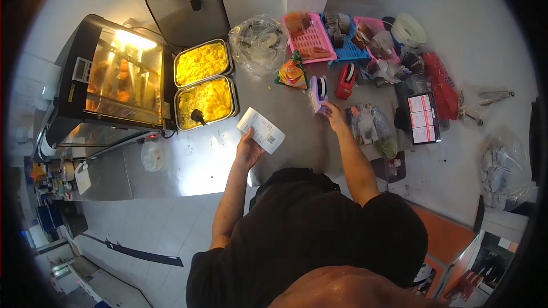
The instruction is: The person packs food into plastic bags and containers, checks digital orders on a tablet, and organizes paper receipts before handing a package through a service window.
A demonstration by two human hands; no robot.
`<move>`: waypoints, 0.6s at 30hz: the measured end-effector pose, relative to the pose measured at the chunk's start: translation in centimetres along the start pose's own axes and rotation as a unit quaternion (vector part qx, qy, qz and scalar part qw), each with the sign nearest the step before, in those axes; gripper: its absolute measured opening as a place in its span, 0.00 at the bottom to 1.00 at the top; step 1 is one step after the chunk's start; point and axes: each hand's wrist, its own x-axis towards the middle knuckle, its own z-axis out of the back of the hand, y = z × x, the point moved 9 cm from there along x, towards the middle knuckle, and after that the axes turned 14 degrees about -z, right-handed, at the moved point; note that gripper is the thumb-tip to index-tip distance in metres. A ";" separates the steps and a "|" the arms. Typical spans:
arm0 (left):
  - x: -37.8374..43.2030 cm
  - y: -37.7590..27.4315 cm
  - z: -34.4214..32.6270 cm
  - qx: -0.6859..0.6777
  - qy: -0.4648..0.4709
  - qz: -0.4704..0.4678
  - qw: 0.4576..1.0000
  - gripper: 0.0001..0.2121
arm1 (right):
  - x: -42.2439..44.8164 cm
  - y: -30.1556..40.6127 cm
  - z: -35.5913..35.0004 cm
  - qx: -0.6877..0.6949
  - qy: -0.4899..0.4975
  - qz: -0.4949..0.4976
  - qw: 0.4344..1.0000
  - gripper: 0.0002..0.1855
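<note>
My left hand (250,149) holds a white printed paper slip (262,131) by its lower left edge, above the steel counter. The slip bears printed writing and a small square code. My right hand (335,116) is at the near end of a lilac tape dispenser (317,94), with the fingertips gripping that end. Whether a strip of tape is between the fingers is too small to see. Just to the right of it stands a red tape dispenser (346,81). A green and orange food packet (293,72) lies to its left.
Two steel trays of yellow food (203,63) sit beside a lit glass food warmer (124,77). Pink and blue baskets (314,45) of sachets line the back. A tablet (423,117) stands at right, near bagged items (371,126). A clear plastic bag (259,45) lies behind.
</note>
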 end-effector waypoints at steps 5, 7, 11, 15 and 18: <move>1.9 0.3 0.0 -0.052 0.044 0.004 0.998 0.24 | -0.4 -5.0 5.0 -0.141 -0.037 -0.016 0.989 0.09; 2.5 0.4 1.2 -0.056 0.037 0.007 0.998 0.24 | -1.9 -7.0 3.5 -0.071 -0.039 -0.121 0.989 0.07; 2.9 0.8 0.9 -0.019 0.031 -0.002 0.999 0.24 | -8.3 -8.2 -7.7 0.108 0.209 -0.269 0.934 0.09; 2.8 2.4 -0.7 -0.001 0.051 0.011 0.999 0.23 | -14.5 -8.1 -14.7 -0.361 0.105 -0.121 0.919 0.12; 5.5 2.9 2.1 0.031 0.007 -0.063 0.997 0.21 | -14.8 -8.8 -13.6 -0.335 0.092 -0.145 0.927 0.14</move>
